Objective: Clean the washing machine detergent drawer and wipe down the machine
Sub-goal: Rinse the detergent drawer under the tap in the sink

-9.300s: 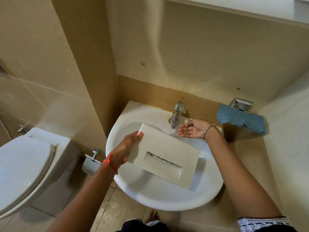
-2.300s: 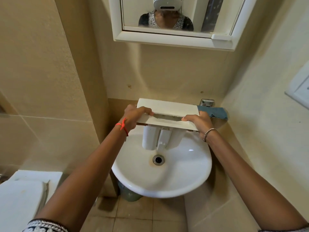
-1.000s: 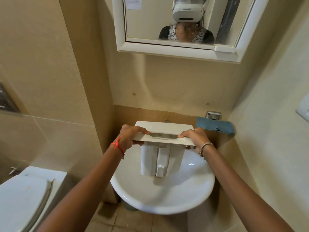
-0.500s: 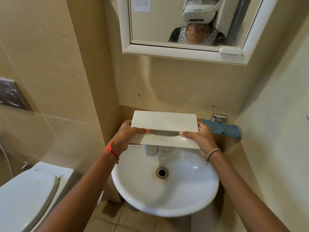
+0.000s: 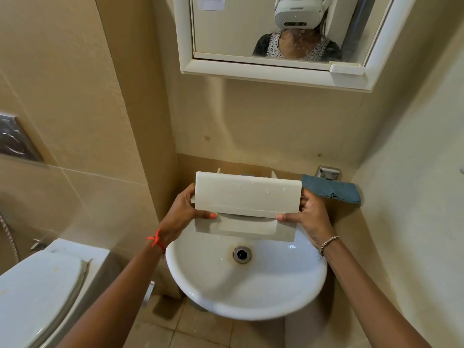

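The white detergent drawer [image 5: 247, 197] hangs above the back of the round white sink [image 5: 251, 300], its front panel facing me with water drops on it. My left hand [image 5: 185, 209] grips its left end, thumb on the front at the handle recess. My right hand [image 5: 310, 216] grips its right end the same way. The drawer's compartments point away from me and are mostly hidden behind the panel. A blue cloth [image 5: 331, 188] lies on the ledge to the right of the drawer.
A white toilet [image 5: 37, 292] with its lid down stands at the lower left, a flush plate [image 5: 15, 139] on the wall above it. A mirror cabinet [image 5: 276, 36] hangs over the sink. A metal holder [image 5: 327, 172] sits behind the cloth. Walls close in on both sides.
Earlier the drawer lay in the sink under the tap. Both hands have since lifted it and tipped its front panel up toward me, so the compartments that hung down are now behind it.
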